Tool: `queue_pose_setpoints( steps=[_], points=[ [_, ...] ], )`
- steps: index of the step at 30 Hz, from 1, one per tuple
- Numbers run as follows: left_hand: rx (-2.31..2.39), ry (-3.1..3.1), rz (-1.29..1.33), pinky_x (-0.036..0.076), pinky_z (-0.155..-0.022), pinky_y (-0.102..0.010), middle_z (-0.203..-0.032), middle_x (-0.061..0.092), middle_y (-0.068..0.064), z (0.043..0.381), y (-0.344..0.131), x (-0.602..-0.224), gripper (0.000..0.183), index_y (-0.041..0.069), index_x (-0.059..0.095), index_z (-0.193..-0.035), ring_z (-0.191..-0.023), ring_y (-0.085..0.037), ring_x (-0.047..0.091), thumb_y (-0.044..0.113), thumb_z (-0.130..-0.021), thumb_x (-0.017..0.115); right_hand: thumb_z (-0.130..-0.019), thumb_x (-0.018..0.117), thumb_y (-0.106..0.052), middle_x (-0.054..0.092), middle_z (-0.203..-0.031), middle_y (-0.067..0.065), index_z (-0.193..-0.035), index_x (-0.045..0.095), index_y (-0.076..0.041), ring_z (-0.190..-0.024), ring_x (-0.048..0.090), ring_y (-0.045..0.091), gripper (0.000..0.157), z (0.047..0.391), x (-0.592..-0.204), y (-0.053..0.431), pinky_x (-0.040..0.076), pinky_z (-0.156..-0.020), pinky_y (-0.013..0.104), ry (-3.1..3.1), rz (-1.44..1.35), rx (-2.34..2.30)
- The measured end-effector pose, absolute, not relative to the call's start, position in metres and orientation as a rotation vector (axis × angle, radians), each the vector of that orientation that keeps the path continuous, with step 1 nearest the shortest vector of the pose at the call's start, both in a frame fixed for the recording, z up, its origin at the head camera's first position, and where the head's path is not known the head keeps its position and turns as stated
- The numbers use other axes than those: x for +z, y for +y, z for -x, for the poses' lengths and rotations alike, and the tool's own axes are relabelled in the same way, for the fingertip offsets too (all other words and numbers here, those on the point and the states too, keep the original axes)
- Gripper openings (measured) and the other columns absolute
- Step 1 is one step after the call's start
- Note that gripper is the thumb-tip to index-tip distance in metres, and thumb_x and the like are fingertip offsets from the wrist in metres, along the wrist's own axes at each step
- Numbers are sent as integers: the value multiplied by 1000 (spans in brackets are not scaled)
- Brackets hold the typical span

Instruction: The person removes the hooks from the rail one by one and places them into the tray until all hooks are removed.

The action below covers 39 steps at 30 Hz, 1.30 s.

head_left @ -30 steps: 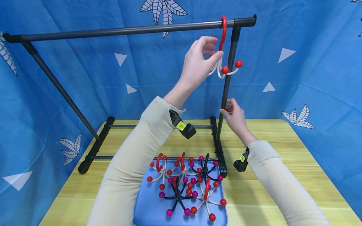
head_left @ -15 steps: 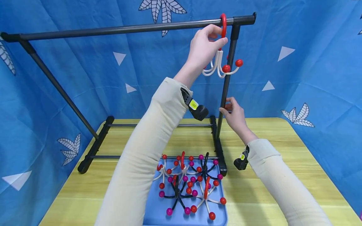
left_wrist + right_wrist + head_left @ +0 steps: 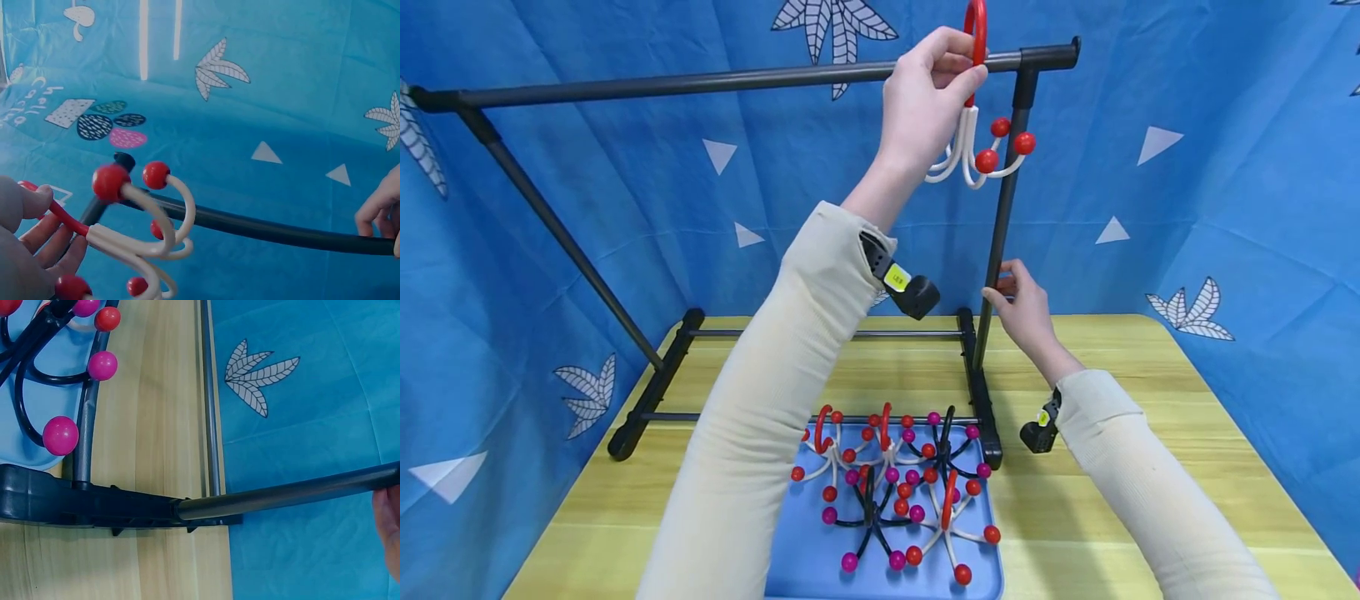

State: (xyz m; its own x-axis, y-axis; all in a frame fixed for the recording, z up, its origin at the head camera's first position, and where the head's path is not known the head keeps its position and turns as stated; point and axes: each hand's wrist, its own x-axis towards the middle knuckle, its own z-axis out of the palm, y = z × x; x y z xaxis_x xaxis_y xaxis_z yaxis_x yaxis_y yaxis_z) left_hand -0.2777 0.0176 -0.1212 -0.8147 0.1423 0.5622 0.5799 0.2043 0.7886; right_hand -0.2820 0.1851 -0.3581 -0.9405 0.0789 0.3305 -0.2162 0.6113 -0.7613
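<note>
My left hand [image 3: 917, 112] pinches the red hook of a white multi-arm hanger [image 3: 967, 146] with red balls on its arm ends. The hook's bend stands above the black top rail [image 3: 737, 82], near its right end; whether the hook's tip is behind the rail I cannot tell. In the left wrist view the white arms [image 3: 125, 244] of the hanger spread out past the fingers. My right hand [image 3: 1026, 310] grips the rack's right post [image 3: 1000, 221] about halfway up, with thumb and fingers on either side of it.
A blue tray [image 3: 808, 550] on the wooden table [image 3: 1120, 400] holds several more hangers, some white with red hooks, some black with magenta balls [image 3: 868, 521]. The rack's black right foot [image 3: 981, 408] stands beside the tray. Blue cloth [image 3: 865, 167] hangs behind.
My left hand has taken hold of the hanger's red hook and raised it, so its bend has gone from on the rail to well above it. The right hand has stayed on the post.
</note>
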Motion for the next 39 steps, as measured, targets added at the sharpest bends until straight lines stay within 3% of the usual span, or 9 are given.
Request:
queue_pose_setpoints(
  steps=[16,22,30,39],
  points=[
    [-1656,-2017,784,46,-85,-20,-108,59,-10,242,-25,-131,26,1,57,-111,-97,-13,56,10,-87,59,-91,55,-25,56,-106,14,-121,41,-9,-103,57,30,37,283,-359,187,48,-81,46,-2525,-82,1253],
    [-1683,-2030,789,43,-89,-23,-108,60,-15,220,-46,-141,23,-3,57,-109,-96,-18,57,5,-87,58,-90,57,-19,57,-104,15,-118,42,-9,-102,58,30,34,281,-359,186,48,-81,46,-2510,-78,1260],
    [-1660,-2096,804,48,-83,-32,-109,62,-10,224,-71,-181,25,3,60,-109,-100,-14,56,10,-86,62,-90,56,-24,57,-106,15,-122,42,-9,-102,57,31,38,280,-362,187,47,-82,47,-2521,-79,1256],
    [-1586,-2151,847,49,-79,-29,-102,63,-7,214,-92,-209,22,4,61,-107,-97,-13,56,11,-87,61,-90,56,-26,56,-107,15,-122,41,-10,-103,57,30,38,281,-362,186,48,-81,46,-2527,-78,1266]
  ],
)
